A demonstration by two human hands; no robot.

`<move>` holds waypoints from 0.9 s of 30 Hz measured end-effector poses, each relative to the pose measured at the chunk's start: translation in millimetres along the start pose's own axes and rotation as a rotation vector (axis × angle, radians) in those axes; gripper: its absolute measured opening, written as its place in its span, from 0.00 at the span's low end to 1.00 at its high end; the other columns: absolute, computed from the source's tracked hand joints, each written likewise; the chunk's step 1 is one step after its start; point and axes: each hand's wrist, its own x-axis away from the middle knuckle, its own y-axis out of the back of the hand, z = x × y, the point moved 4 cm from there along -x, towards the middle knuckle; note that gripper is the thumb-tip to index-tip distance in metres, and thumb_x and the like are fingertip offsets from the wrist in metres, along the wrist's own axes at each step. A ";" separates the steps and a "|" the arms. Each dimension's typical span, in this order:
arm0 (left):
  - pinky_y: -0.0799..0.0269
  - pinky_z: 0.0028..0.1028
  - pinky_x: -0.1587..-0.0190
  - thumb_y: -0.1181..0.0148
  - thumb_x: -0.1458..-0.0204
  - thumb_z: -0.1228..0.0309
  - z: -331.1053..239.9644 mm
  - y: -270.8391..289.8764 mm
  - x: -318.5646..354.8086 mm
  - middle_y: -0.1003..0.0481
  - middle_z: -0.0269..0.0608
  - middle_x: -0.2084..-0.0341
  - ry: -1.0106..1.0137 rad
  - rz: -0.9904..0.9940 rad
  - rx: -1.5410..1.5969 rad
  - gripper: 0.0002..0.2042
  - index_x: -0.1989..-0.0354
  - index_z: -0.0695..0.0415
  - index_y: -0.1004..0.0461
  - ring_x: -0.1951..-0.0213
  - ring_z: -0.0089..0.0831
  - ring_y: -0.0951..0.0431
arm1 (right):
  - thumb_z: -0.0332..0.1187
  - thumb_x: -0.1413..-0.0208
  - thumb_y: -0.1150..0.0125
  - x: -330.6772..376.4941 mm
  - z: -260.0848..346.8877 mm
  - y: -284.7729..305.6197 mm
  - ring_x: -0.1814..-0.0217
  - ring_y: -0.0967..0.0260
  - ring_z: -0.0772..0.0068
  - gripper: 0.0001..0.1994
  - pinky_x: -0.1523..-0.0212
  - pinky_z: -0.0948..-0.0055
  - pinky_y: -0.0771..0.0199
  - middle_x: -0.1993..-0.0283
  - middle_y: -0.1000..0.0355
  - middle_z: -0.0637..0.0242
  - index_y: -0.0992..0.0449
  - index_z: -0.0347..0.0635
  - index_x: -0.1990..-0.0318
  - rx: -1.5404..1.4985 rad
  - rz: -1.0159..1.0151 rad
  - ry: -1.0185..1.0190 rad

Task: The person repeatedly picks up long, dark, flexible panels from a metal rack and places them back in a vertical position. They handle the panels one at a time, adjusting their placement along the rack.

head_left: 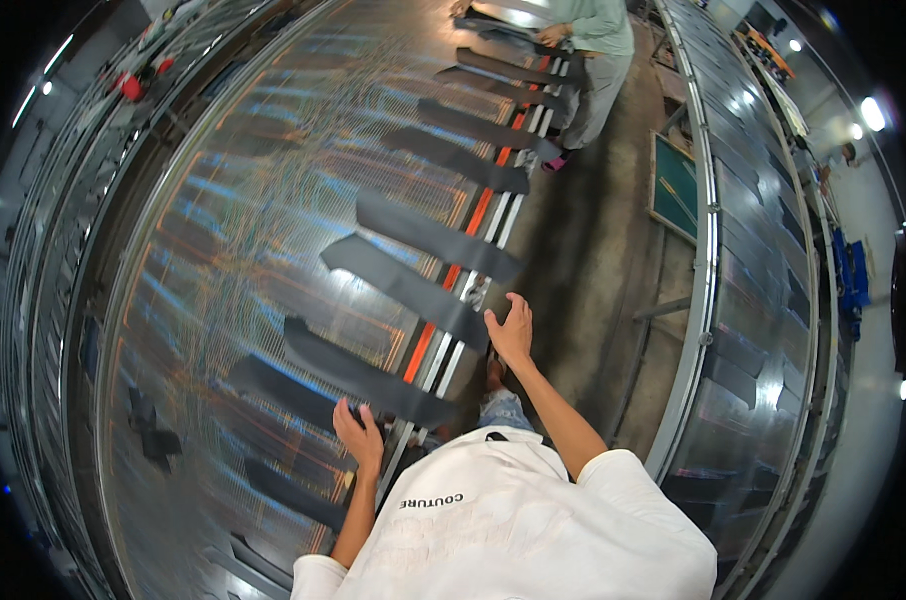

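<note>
Several long, dark grey flat pieces with one pointed end lie across a long table marked with coloured lines. My right hand (513,331) is beside the near end of one dark grey piece (405,284), thumb and fingers apart; I cannot tell whether the thumb touches it. My left hand (359,436) is open, by the end of another dark grey piece (291,388). Between my hands lies a further dark grey piece (358,372), its end hanging over the table's edge. Neither hand visibly holds anything.
An orange strip (421,352) and pale metal rails run along the table's edge. Ahead, a person (598,60) works at the same table. A second long table (738,330) with dark pieces stands right of the aisle. A green board (675,186) leans beside it.
</note>
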 end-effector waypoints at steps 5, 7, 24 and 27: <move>0.39 0.45 0.39 0.47 0.34 0.61 -102.5 -40.9 -25.4 0.29 0.57 0.45 -0.031 0.025 0.160 0.20 0.44 0.66 0.30 0.42 0.53 0.32 | 0.48 0.54 0.27 -51.5 -66.9 -14.9 0.47 0.26 0.52 0.39 0.44 0.58 0.27 0.52 0.24 0.50 0.33 0.32 0.39 -0.047 0.383 -0.170; 0.37 0.42 0.40 0.46 0.34 0.60 -131.6 -72.2 -31.8 0.26 0.53 0.49 0.040 0.056 0.237 0.18 0.48 0.65 0.27 0.44 0.48 0.31 | 0.48 0.53 0.26 -50.9 -83.3 -34.2 0.61 0.22 0.62 0.29 0.53 0.65 0.22 0.67 0.20 0.60 0.22 0.36 0.49 -0.228 0.703 -0.265; 0.20 0.33 0.64 0.34 0.42 0.63 -153.4 -213.3 -121.4 0.20 0.41 0.64 1.116 0.219 1.109 0.14 0.55 0.61 0.24 0.65 0.32 0.19 | 0.49 0.38 0.35 -49.0 -33.5 -49.3 0.81 0.37 0.84 0.19 0.79 0.79 0.37 0.78 0.31 0.74 0.27 0.43 0.71 -0.587 1.408 -0.475; 0.22 0.34 0.50 0.39 0.40 0.62 -176.1 -175.2 -133.5 0.20 0.43 0.55 1.038 0.295 1.232 0.19 0.48 0.65 0.25 0.55 0.36 0.19 | 0.42 0.37 0.37 -73.0 25.8 -0.6 0.79 0.39 0.86 0.17 0.76 0.79 0.38 0.78 0.32 0.75 0.26 0.40 0.72 -0.752 1.369 -0.475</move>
